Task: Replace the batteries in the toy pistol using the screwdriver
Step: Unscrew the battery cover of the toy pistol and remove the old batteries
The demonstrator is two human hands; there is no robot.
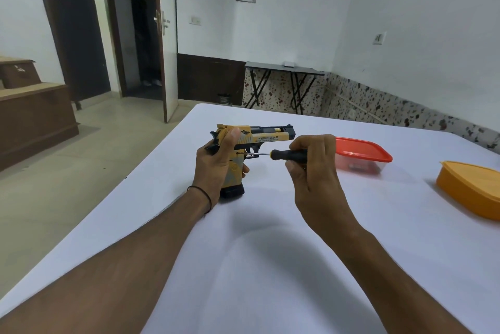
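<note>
A table covered with a smooth white cloth [270,266] is carrying two plastic boxes toward its right side: a clear rectangular container with a red lid [361,154], and an orange lidded tub [472,187] sitting nearer the edge.

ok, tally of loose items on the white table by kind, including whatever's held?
Toy pistol: 1, held in left hand
Screwdriver: 1, held in right hand
Lidded containers: 2, red-lidded and orange
Total: 4
</note>
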